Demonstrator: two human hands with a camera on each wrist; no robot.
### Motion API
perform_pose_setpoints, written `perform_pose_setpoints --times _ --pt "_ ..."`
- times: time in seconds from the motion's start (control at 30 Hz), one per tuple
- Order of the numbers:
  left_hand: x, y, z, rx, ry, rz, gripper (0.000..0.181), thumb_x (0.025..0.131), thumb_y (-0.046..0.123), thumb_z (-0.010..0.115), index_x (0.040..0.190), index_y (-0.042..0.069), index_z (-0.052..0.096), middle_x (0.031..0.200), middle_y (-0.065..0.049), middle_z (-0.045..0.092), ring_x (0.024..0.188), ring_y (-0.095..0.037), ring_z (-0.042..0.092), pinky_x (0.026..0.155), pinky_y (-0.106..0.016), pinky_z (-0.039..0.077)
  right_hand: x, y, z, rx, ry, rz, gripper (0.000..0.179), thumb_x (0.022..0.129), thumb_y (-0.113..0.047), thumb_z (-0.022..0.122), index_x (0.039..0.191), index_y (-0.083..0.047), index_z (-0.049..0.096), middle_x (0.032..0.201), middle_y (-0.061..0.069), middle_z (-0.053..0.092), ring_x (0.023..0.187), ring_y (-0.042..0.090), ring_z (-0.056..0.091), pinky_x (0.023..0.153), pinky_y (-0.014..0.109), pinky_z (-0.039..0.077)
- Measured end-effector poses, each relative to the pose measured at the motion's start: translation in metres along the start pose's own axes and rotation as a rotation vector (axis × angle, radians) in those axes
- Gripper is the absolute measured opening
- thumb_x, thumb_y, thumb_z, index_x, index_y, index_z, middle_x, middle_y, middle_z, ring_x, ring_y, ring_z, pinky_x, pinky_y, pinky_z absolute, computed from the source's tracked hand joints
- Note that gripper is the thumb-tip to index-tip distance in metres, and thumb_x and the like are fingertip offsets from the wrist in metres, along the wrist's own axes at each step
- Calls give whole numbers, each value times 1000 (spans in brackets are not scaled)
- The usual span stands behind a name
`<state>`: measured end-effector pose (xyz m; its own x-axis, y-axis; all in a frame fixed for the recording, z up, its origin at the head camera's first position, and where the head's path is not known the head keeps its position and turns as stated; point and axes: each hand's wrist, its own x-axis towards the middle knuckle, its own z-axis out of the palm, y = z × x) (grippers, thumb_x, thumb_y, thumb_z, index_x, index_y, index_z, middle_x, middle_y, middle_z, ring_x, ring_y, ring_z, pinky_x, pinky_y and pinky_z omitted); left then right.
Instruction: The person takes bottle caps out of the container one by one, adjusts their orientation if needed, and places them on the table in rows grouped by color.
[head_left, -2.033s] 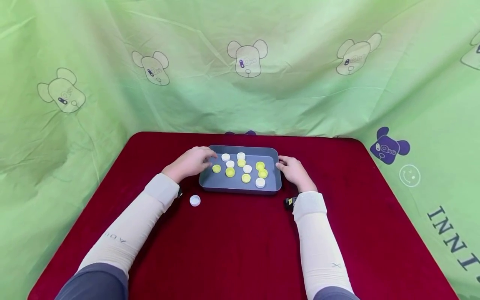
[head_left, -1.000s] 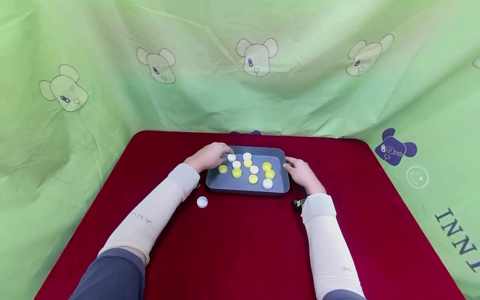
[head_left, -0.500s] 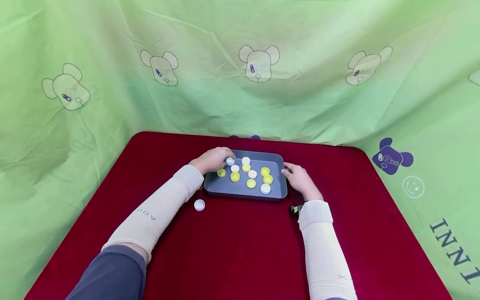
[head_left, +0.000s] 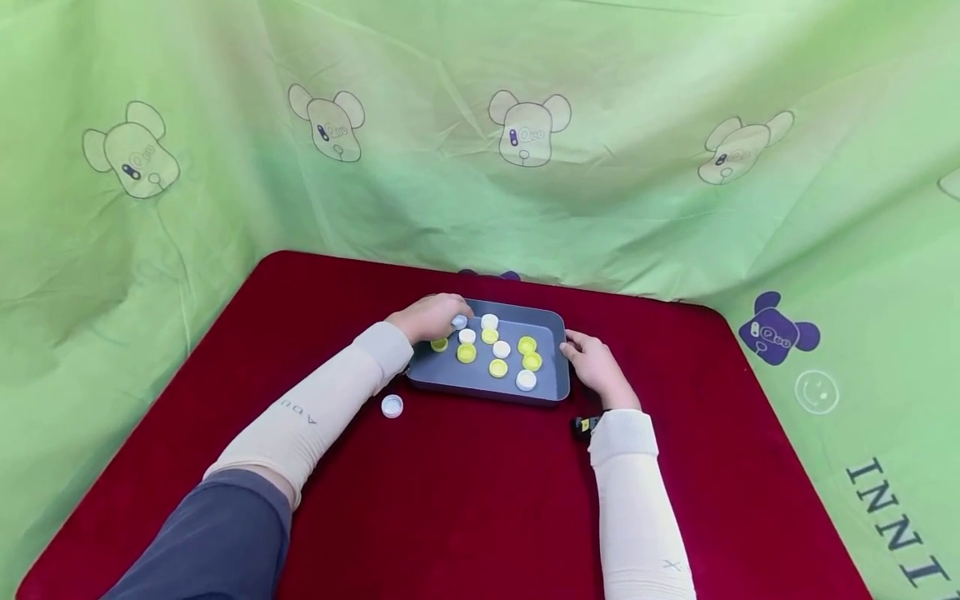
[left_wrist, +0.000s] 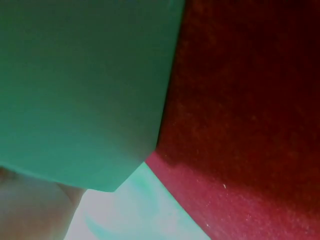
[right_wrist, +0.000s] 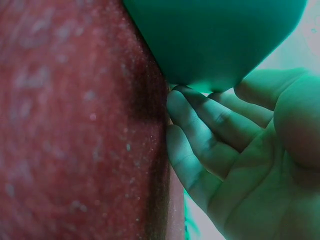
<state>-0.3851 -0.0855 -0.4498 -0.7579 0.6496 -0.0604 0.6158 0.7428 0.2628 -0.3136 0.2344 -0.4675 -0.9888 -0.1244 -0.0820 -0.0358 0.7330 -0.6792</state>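
A grey rectangular tray holds several white and yellow bottle caps. My left hand reaches over the tray's left side and pinches a white bottle cap, which is tilted between the fingertips. My right hand grips the tray's right wall, thumb at the rim and fingers along the outside. In the right wrist view those fingers lie against the underside corner of the wall. The left wrist view shows mostly the tray's outer wall, with the left hand largely hidden behind it.
One white cap lies hollow side up on the red tablecloth, in front of the tray's left corner. A green curtain hangs behind the table and along both sides. A black wrist camera sits below the right hand.
My left hand has moved right, over the tray, and taken hold of a white cap, turning it onto a tilt. My right hand stays at the tray's right wall. The head view has shifted slightly.
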Motion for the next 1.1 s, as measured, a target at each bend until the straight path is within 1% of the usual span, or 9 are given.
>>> perform_pose_setpoints --times 0.13,0.27,0.43,0.6,0.9,1.0,1.1 --pt "0 -3 -2 -3 -16 6 39 92 -1 54 125 13 67 131 -8 57 124 -21 49 104 -38 39 1 -2 4 8 0 5 48 102 -21 50 145 -1 43 130 20 58 121 31 53 102 48 39" --pt "-1 -5 -5 7 -22 12 42 90 -5 51 124 13 68 130 -8 57 124 -21 49 104 -37 39 2 -1 9 25 5 -6 48 102 -22 50 145 -1 44 130 20 58 120 30 53 102 47 39" --pt "2 -7 -2 -16 -23 28 43 89 -7 50 124 12 68 128 -8 59 123 -21 49 104 -34 38 3 -1 7 2 24 -15 48 102 -22 50 144 -1 45 128 20 59 118 30 54 101 48 40" --pt "4 -8 7 -46 -33 -7 41 91 -4 52 125 13 68 128 -6 59 123 -19 49 104 -34 38 2 -3 4 -5 4 2 48 102 -22 50 145 -1 44 128 19 59 119 30 54 102 47 39" --pt "2 -6 5 -34 -57 -54 43 91 -3 53 128 15 66 131 -5 57 126 -19 46 106 -36 37 2 -1 3 20 -11 20 49 102 -23 50 146 -3 43 131 18 57 122 29 51 104 47 37" --pt "1 -6 4 -46 -48 -51 40 92 -1 55 128 14 66 129 -6 58 123 -20 48 105 -37 37 2 -1 3 11 -4 8 48 102 -22 50 145 -2 44 129 19 58 120 30 53 103 47 38" --pt "-2 -7 3 -50 -18 -37 36 93 1 57 126 12 67 125 -6 60 117 -20 51 103 -37 40 3 0 3 -4 11 -14 48 102 -21 50 144 1 45 126 20 60 117 31 55 102 47 39"
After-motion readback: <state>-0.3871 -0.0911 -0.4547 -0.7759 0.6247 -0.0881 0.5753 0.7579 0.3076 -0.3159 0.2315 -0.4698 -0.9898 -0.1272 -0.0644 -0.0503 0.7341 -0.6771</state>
